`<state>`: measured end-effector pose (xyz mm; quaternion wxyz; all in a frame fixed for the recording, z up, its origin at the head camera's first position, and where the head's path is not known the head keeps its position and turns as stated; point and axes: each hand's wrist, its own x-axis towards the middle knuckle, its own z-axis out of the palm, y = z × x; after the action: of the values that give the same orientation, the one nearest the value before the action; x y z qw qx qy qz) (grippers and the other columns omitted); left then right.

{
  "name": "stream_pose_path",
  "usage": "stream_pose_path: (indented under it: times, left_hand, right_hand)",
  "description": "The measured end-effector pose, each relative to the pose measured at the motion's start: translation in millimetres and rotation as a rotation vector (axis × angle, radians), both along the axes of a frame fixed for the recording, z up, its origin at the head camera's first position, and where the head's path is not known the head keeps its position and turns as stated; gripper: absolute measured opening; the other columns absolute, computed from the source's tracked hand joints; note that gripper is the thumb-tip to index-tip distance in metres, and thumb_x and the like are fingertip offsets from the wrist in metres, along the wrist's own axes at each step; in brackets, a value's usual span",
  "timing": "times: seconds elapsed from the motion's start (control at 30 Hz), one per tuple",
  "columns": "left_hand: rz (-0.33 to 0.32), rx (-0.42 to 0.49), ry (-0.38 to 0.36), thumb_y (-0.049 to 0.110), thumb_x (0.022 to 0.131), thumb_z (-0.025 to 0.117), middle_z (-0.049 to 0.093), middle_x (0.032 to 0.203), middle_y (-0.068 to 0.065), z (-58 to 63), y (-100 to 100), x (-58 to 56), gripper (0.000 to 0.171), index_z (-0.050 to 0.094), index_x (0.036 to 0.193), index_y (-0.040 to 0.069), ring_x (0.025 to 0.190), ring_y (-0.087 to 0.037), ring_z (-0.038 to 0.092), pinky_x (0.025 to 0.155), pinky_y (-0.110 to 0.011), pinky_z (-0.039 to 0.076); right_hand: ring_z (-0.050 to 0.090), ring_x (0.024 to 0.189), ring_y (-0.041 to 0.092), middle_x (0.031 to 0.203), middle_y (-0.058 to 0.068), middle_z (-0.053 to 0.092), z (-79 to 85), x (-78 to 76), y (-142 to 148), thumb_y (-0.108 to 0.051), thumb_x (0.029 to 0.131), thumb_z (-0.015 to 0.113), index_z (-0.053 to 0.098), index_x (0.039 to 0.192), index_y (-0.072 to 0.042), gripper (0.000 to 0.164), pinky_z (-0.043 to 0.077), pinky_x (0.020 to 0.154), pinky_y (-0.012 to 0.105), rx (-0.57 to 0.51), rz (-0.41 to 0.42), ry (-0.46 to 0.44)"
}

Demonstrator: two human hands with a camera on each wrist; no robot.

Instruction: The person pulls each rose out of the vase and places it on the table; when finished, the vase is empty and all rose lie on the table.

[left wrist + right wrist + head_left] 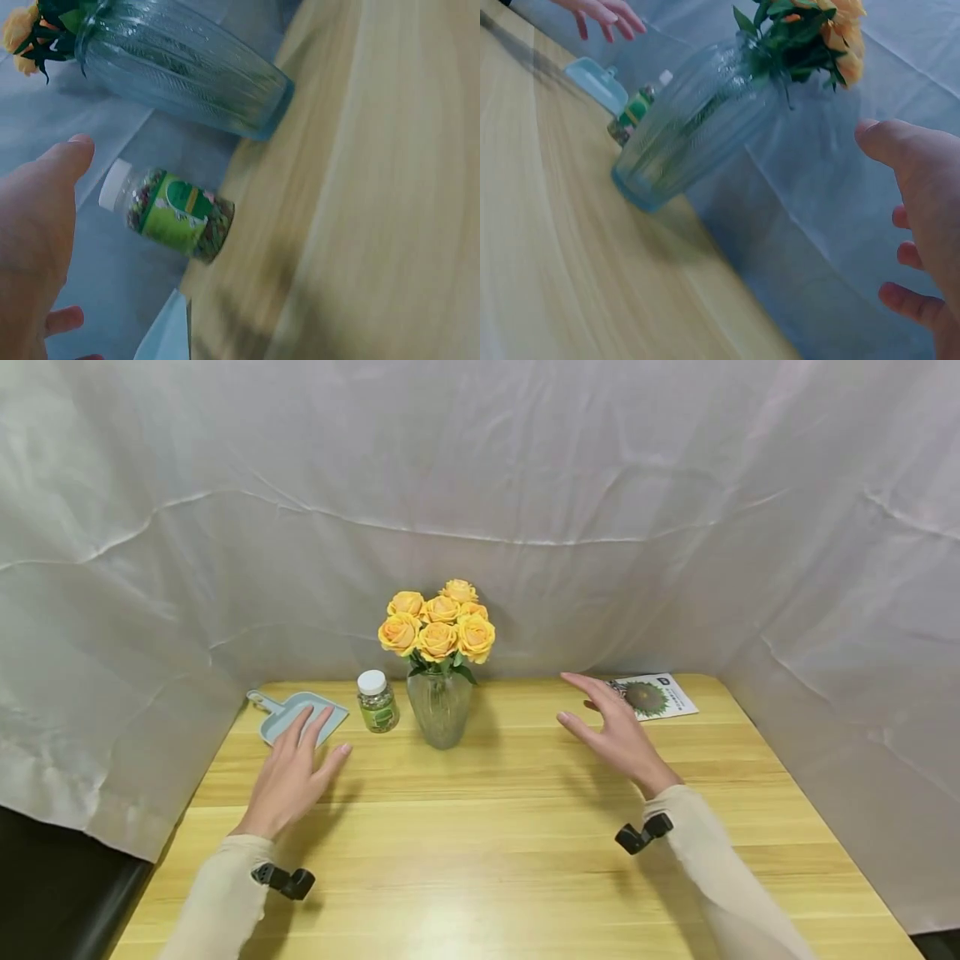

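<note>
My left hand [288, 777] hovers over the table's left side with fingers spread, overlapping the light-blue dustpan [283, 718] in the head view. Just right of the dustpan stands a clear jar [379, 708] with a white lid and green label, small mixed pieces inside. Beside it a ribbed glass vase [441, 710] holds several yellow roses [438, 635]. Over the right side, my right hand [618, 735] is held up with thumb and fingers apart, holding nothing. Behind its fingers lies a flat packet [656, 697] with a sunflower picture, partly covered by the hand.
The wooden table [465, 843] runs back to a grey cloth curtain [540, 527] that encloses its rear and sides. The vase, jar, dustpan and packet all sit along the rear edge. A dark surface [60, 877] shows beyond the left edge.
</note>
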<state>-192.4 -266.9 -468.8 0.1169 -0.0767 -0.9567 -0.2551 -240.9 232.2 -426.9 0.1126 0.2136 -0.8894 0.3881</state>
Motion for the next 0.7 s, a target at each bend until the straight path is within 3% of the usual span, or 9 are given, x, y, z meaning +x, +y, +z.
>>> stream_pose_path:
  times: [0.2, 0.3, 0.43, 0.53, 0.7]
  left_hand:
    - [-0.010, 0.081, 0.026, 0.054, 0.111, 0.058, 0.022, 0.180, -0.020, 6.2, 13.5, -13.3, 0.076, 0.027, 0.174, 0.026, 0.159, -0.056, 0.027, 0.121, -0.084, 0.029]
    - [-0.027, 0.136, 0.050, 0.051, 0.110, 0.062, 0.025, 0.179, -0.020, 9.9, 20.5, -19.4, 0.077, 0.028, 0.174, 0.025, 0.160, -0.053, 0.028, 0.122, -0.084, 0.029]
    - [-0.057, 0.223, 0.096, 0.045, 0.109, 0.067, 0.031, 0.176, -0.018, 15.0, 30.8, -27.4, 0.077, 0.029, 0.174, 0.027, 0.157, -0.048, 0.036, 0.122, -0.075, 0.040]
    - [-0.080, 0.286, 0.133, 0.040, 0.108, 0.070, 0.035, 0.175, -0.016, 18.7, 38.3, -33.5, 0.076, 0.032, 0.172, 0.028, 0.152, -0.042, 0.043, 0.117, -0.066, 0.050]
    - [-0.121, 0.371, 0.164, 0.034, 0.107, 0.074, 0.042, 0.170, -0.012, 24.3, 49.6, -42.3, 0.070, 0.041, 0.168, 0.025, 0.147, -0.037, 0.050, 0.114, -0.059, 0.056]
  right_hand:
    - [0.049, 0.153, 0.029, 0.166, -0.001, 0.050, 8.4, -10.9, -19.4, -0.032, 0.107, 0.073, 0.050, 0.163, -0.033, 0.060, 0.047, 0.125, 0.055, -0.097, 0.087, -0.013]
    - [0.048, 0.154, 0.026, 0.166, -0.001, 0.051, 10.2, -16.3, -28.8, -0.027, 0.107, 0.073, 0.052, 0.162, -0.028, 0.059, 0.046, 0.127, 0.053, -0.133, 0.140, -0.023]
    - [0.048, 0.154, 0.022, 0.167, 0.003, 0.051, 11.5, -22.7, -41.0, -0.023, 0.107, 0.073, 0.054, 0.161, -0.021, 0.057, 0.045, 0.128, 0.051, -0.161, 0.206, -0.018]
    - [0.047, 0.155, 0.021, 0.168, 0.001, 0.050, 12.3, -26.3, -49.0, -0.023, 0.108, 0.072, 0.055, 0.160, -0.024, 0.055, 0.045, 0.129, 0.051, -0.183, 0.244, -0.021]
    - [0.044, 0.157, 0.020, 0.169, -0.002, 0.048, 16.4, -31.2, -62.7, -0.021, 0.109, 0.070, 0.056, 0.159, -0.027, 0.053, 0.045, 0.129, 0.050, -0.224, 0.302, -0.054]
